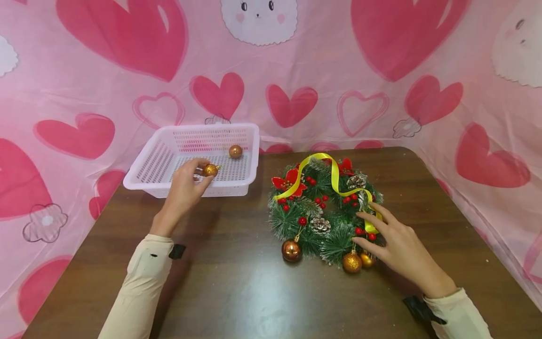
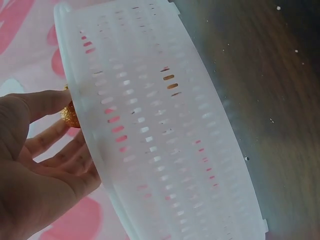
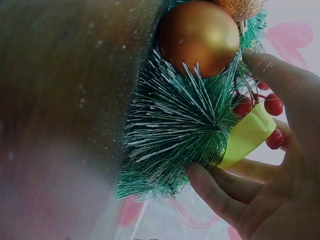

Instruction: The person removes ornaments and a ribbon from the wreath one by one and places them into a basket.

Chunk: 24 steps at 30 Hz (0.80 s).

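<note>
My left hand [image 1: 186,186] pinches a glittery gold bauble [image 1: 210,170] between thumb and fingers, over the near side of a white plastic basket [image 1: 144,185]. The basket wall partly hides that bauble [image 2: 70,116] in the left wrist view. At the right side of a green Christmas wreath [image 1: 281,221], my right hand [image 1: 402,245] rests with fingers spread around its edge, by the yellow ribbon [image 1: 334,176]. A shiny brown bauble [image 1: 291,250], a glittery gold one [image 1: 352,262] and a smooth gold one [image 3: 200,37] hang on the wreath's near side.
Another copper-coloured bauble [image 1: 235,151] lies inside the basket at its right. The wreath also carries red flowers [image 1: 290,182], red berries and pinecones [image 1: 320,225]. A pink heart-patterned cloth [image 1: 292,106] hangs behind the brown wooden table [image 1: 237,282].
</note>
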Available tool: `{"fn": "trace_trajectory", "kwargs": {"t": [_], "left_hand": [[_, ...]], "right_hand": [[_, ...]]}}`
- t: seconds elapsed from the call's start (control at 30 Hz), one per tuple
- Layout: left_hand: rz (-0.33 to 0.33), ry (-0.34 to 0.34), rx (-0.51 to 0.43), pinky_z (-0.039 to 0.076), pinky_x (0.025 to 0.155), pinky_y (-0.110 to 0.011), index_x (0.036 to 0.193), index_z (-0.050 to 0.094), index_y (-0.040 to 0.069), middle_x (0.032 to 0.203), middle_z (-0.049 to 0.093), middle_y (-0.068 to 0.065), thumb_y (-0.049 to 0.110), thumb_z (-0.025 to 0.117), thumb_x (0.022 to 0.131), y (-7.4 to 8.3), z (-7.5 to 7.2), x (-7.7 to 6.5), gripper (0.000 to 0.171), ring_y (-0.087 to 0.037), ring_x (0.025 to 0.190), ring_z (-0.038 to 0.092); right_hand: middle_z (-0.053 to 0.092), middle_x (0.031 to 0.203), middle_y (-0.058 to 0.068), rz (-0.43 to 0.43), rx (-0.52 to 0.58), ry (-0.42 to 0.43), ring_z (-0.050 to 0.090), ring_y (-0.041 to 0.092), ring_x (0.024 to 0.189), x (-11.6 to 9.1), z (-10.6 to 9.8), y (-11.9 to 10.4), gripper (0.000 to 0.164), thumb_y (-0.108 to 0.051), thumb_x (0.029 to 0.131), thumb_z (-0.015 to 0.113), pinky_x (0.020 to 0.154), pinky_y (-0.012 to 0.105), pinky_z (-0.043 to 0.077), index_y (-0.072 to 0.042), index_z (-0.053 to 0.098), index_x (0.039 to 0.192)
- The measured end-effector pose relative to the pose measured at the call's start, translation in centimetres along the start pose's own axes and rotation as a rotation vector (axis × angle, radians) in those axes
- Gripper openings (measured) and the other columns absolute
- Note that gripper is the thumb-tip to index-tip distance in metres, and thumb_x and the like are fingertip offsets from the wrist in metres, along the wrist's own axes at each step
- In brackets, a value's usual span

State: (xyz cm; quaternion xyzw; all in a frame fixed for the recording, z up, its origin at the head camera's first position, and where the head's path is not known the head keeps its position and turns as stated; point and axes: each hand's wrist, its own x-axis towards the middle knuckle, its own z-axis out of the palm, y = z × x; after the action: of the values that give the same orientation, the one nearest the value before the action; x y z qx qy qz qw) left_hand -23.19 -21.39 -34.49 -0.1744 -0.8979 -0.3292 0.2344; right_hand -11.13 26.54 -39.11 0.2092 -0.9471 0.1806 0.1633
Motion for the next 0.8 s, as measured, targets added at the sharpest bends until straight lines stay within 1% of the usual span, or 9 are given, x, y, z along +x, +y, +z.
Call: {"fn": "trace_trajectory", "kwargs": {"t": [0.17,0.37,0.57,0.7,0.8], "left_hand": [[-0.009,-0.011,0.019,0.055,0.073,-0.051,0.119,0.061,-0.007,0.104,0.066,-0.025,-0.001,0.075,0.084,-0.20,-0.11,-0.12,0.038,-0.038,0.088,0.066],[-0.022,-0.028,0.026,0.055,0.074,-0.053,0.122,0.060,-0.006,0.106,0.065,-0.026,-0.002,0.074,0.084,-0.17,-0.12,-0.07,0.040,-0.041,0.091,0.066],[-0.023,-0.033,0.025,0.053,0.076,-0.053,0.122,0.060,-0.006,0.108,0.065,-0.025,0.000,0.072,0.086,-0.13,-0.10,-0.35,0.038,-0.042,0.093,0.065],[0.005,-0.029,0.022,0.051,0.076,-0.051,0.121,0.060,-0.006,0.102,0.065,-0.023,-0.003,0.072,0.085,0.13,0.07,-0.30,0.038,-0.040,0.090,0.064],[0.045,-0.026,0.026,0.050,0.077,-0.050,0.120,0.061,-0.007,0.102,0.065,-0.023,-0.005,0.073,0.083,0.63,0.27,-0.14,0.040,-0.038,0.088,0.063]], "right_hand": [[0.048,0.140,0.025,0.002,-0.001,0.000,0.062,0.024,0.059,-0.04,-0.05,-0.03,0.061,-0.042,0.080,0.082,0.059,0.051,0.055,-0.014,0.063,0.130],[0.048,0.140,0.025,0.008,0.003,0.008,0.062,0.025,0.059,-0.10,-0.10,-0.13,0.060,-0.041,0.080,0.083,0.060,0.052,0.055,-0.016,0.063,0.130],[0.049,0.139,0.025,-0.005,0.002,0.013,0.062,0.024,0.059,-0.16,0.10,-0.09,0.060,-0.041,0.079,0.083,0.059,0.051,0.055,-0.015,0.063,0.130],[0.049,0.139,0.025,-0.003,-0.001,0.007,0.060,0.021,0.057,-0.20,-0.01,-0.17,0.060,-0.041,0.080,0.082,0.058,0.049,0.055,-0.015,0.063,0.130],[0.045,0.143,0.025,0.014,0.005,-0.019,0.060,0.021,0.059,-0.16,-0.21,-0.25,0.062,-0.044,0.081,0.081,0.061,0.051,0.056,-0.016,0.061,0.133]]}}
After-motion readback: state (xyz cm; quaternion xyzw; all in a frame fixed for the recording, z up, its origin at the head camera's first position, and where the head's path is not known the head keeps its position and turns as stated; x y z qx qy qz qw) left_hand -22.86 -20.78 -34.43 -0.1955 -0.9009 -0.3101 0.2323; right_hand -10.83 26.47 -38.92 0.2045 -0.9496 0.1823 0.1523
